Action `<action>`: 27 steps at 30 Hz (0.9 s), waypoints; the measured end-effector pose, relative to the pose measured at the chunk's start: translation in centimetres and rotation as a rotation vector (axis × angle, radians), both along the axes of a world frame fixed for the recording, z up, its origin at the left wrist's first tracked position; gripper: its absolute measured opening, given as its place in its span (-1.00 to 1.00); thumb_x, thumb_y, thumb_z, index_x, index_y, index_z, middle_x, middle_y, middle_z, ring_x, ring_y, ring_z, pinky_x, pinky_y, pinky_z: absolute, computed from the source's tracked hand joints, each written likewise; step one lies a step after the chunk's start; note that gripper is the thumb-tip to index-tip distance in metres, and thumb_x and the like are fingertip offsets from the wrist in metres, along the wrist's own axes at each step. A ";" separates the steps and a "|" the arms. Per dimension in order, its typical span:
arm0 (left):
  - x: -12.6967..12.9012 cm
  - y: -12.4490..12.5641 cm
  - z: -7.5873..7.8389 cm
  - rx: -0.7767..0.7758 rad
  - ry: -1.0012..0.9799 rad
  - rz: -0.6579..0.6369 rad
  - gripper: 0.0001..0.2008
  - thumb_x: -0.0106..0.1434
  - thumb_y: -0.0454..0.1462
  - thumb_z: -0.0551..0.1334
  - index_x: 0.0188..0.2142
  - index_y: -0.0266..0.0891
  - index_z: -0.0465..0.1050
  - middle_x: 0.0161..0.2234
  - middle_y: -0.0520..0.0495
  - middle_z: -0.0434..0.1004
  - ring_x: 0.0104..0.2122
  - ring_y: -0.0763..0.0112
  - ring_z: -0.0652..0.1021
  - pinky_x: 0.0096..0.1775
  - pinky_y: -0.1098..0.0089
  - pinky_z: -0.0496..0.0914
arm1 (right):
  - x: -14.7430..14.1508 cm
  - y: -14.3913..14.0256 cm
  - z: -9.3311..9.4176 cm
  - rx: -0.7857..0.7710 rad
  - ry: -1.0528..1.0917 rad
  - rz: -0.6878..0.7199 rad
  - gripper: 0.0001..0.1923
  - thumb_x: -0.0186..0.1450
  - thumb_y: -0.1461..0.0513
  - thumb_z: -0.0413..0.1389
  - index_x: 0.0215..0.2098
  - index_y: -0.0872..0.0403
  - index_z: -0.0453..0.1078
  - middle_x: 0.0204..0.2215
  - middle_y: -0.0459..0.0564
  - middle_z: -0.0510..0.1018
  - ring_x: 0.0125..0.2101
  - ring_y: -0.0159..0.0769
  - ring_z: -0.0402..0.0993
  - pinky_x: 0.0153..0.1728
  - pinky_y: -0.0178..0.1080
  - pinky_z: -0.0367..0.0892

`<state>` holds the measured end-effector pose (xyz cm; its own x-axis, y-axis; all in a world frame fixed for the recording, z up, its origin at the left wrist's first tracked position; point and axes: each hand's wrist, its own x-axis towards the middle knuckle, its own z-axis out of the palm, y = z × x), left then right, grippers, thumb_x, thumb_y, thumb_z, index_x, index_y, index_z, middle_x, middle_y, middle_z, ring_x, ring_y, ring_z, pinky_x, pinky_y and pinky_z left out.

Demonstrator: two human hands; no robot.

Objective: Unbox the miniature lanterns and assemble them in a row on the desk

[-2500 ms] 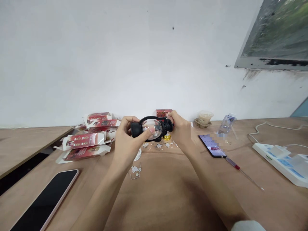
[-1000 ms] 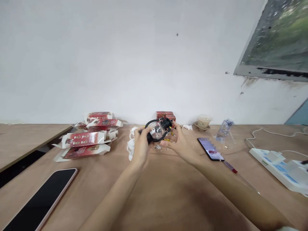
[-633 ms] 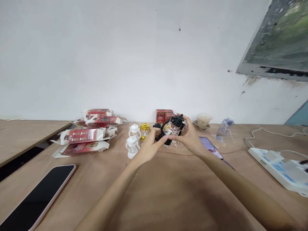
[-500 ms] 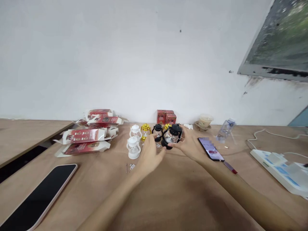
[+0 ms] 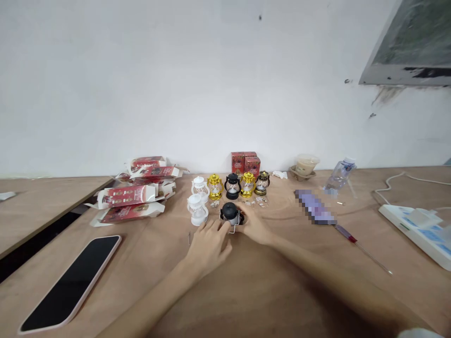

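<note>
Wooden table (image 5: 268, 291), light brown, bearing all items listed. Far left of the left hand: a dark-screened phone (image 5: 72, 283) lying flat. Beyond the left hand, toward the wall: a heap of red-and-white cartons (image 5: 130, 195), opened and flattened. Far right of the right hand: a white power strip (image 5: 419, 230) with cable. Right of the right hand: a second phone (image 5: 316, 207), blurred, and a red-handled screwdriver (image 5: 362, 247); behind these a clear bottle (image 5: 338, 174) lying tilted and a lidded cup (image 5: 305, 165). Just beyond both hands: a row of miniature lanterns (image 5: 232, 185), white, gold and black, upright, with two red boxes (image 5: 245, 164) behind. Small white lantern (image 5: 198, 210) just left of the hands. Black lantern (image 5: 231, 213): upright on the table between the two hands. Left hand (image 5: 207, 244): fingers loosely curled, tips at the lantern's base. Right hand (image 5: 254, 227): cupped against its right side; whether either hand actually grips it cannot be told.
</note>
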<state>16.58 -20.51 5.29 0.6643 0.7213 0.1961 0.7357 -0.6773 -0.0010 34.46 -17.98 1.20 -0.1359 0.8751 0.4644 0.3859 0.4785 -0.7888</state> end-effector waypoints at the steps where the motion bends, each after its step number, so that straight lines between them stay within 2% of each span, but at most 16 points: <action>1: -0.1 -0.1 0.5 -0.005 -0.025 -0.009 -0.87 0.18 -0.29 0.07 -0.26 -0.20 0.31 -0.28 -0.10 0.45 -0.28 0.21 0.48 -0.25 0.25 0.33 | 0.1 0.1 -0.2 -0.009 0.001 0.015 -0.39 -0.02 0.30 0.32 0.01 0.04 0.32 -0.04 0.05 0.48 -0.01 -0.12 0.38 0.03 -0.07 0.24; 4: -0.2 0.3 2.6 0.015 -0.164 -0.019 -0.87 0.22 -0.26 0.04 -0.29 -0.20 0.33 -0.38 -0.03 0.45 -0.39 0.32 0.47 -0.32 0.34 0.29 | 0.3 0.5 -0.9 -0.043 0.032 0.038 -0.37 -0.01 0.29 0.32 0.03 0.04 0.30 0.00 0.05 0.46 0.02 -0.12 0.36 0.07 -0.06 0.22; 7: -0.2 1.0 4.5 0.057 -0.267 -0.024 -0.85 0.22 -0.24 0.06 -0.36 -0.21 0.37 -0.42 -0.01 0.45 -0.42 0.37 0.46 -0.35 0.37 0.26 | 0.2 0.9 -1.6 -0.083 0.079 0.048 -0.33 0.02 0.27 0.29 0.09 0.02 0.24 0.06 0.04 0.42 0.06 -0.14 0.33 0.10 -0.05 0.19; 9: -0.3 1.1 5.2 0.070 -0.292 -0.083 -0.84 0.22 -0.25 0.05 -0.36 -0.21 0.39 -0.41 -0.01 0.47 -0.42 0.38 0.46 -0.35 0.38 0.25 | 0.2 1.1 -2.0 -0.099 0.090 0.057 -0.31 0.05 0.26 0.27 0.13 0.00 0.20 0.09 0.02 0.39 0.09 -0.14 0.30 0.10 -0.05 0.19; 11: -0.5 0.7 5.2 0.084 -0.300 -0.193 -0.83 0.22 -0.30 0.03 -0.38 -0.21 0.39 -0.43 0.00 0.47 -0.43 0.41 0.46 -0.34 0.39 0.25 | 0.2 1.4 -2.2 -0.111 0.085 0.060 -0.33 0.08 0.23 0.25 0.14 -0.01 0.18 0.09 0.02 0.39 0.09 -0.14 0.30 0.09 -0.05 0.20; 14: -1.4 -0.4 4.1 0.147 -0.214 -0.323 -0.82 0.18 -0.35 0.01 -0.48 -0.22 0.33 -0.49 0.01 0.44 -0.48 0.43 0.43 -0.39 0.39 0.23 | 0.3 1.5 -2.3 -0.113 0.067 0.067 -0.37 0.10 0.19 0.24 0.13 0.01 0.20 0.07 0.03 0.41 0.08 -0.13 0.32 0.10 -0.04 0.20; 17: -2.9 -0.8 2.5 0.170 -0.104 -0.322 -0.84 0.16 -0.36 0.02 -0.51 -0.21 0.30 -0.50 0.02 0.43 -0.51 0.43 0.42 -0.41 0.39 0.23 | 0.4 1.5 -2.1 -0.081 0.030 0.056 -0.33 0.10 0.17 0.25 0.14 0.01 0.18 0.13 0.04 0.34 0.15 -0.12 0.24 0.17 -0.03 0.10; 21: -5.5 0.3 0.6 0.160 -0.182 -0.176 -0.82 0.22 -0.32 0.00 -0.43 -0.18 0.35 -0.44 0.01 0.47 -0.45 0.40 0.46 -0.38 0.39 0.28 | 0.4 1.3 -2.3 -0.093 0.026 0.028 -0.29 0.11 0.19 0.23 0.19 0.01 0.11 0.17 0.07 0.28 0.19 -0.11 0.16 0.20 0.00 0.03; 25: -7.6 2.5 -1.5 0.175 -0.345 -0.019 -0.85 0.22 -0.24 0.03 -0.28 -0.17 0.34 -0.33 -0.04 0.48 -0.29 0.30 0.50 -0.25 0.31 0.35 | 0.5 0.9 -2.9 -0.119 0.045 0.051 -0.20 0.05 0.28 0.22 0.22 0.04 0.04 0.21 0.11 0.21 0.22 -0.10 0.09 0.23 0.01 -0.03; 27: -8.2 3.5 -2.4 0.159 -0.469 0.106 -0.81 0.19 -0.19 0.06 -0.23 -0.19 0.30 -0.30 -0.07 0.47 -0.25 0.25 0.50 -0.22 0.25 0.37 | 0.5 0.6 -3.0 -0.095 0.057 0.075 -0.16 0.04 0.36 0.15 0.25 0.03 -0.03 0.24 0.09 0.13 0.25 -0.14 0.03 0.25 -0.02 -0.06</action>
<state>8.39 -17.05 2.88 0.4031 0.7169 0.5689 0.7464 -0.6172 0.2489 35.00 -17.39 -1.83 -0.1784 0.9039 0.3888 0.3053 0.4265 -0.8514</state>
